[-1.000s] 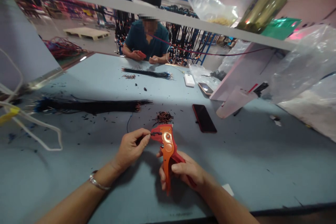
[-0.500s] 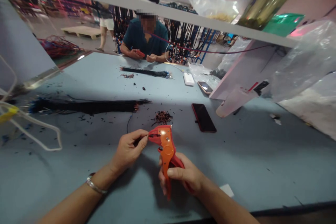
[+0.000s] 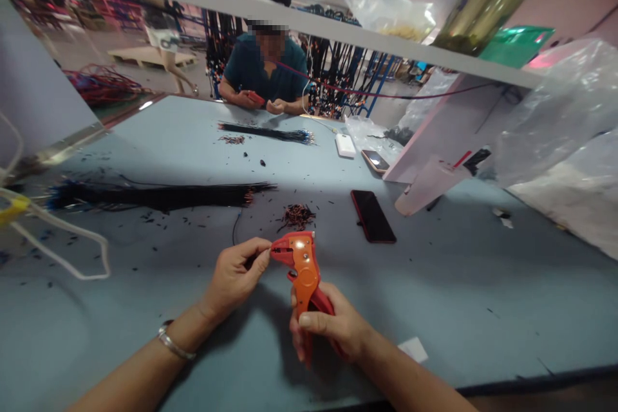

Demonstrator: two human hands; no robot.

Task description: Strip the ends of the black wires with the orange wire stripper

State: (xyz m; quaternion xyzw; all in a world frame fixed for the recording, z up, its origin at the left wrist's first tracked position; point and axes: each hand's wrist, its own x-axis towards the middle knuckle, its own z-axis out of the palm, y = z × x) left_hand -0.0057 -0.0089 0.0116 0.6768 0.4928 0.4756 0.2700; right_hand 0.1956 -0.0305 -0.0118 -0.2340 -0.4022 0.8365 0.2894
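My right hand is wrapped round the handles of a red and orange wire stripper, held upright with its jaws turned left. My left hand is closed in a pinch right at the jaws, on a thin black wire. Part of that wire curves up behind the left hand and ends in a small blue tip; its other end is hidden by fingers and jaws. Just beyond the tool lies a pile of short stripped insulation bits. To the far left stretches a thick bundle of black wires with blue tips.
A dark phone lies right of the pile. Farther back are a smaller wire bundle, a white power bank and another phone. A co-worker sits opposite. A white cable loops at left; a shelf crosses overhead.
The stripper's handles have come closer together in my right hand. My left hand keeps its pinch at the jaws. In the background a walking person has moved left.
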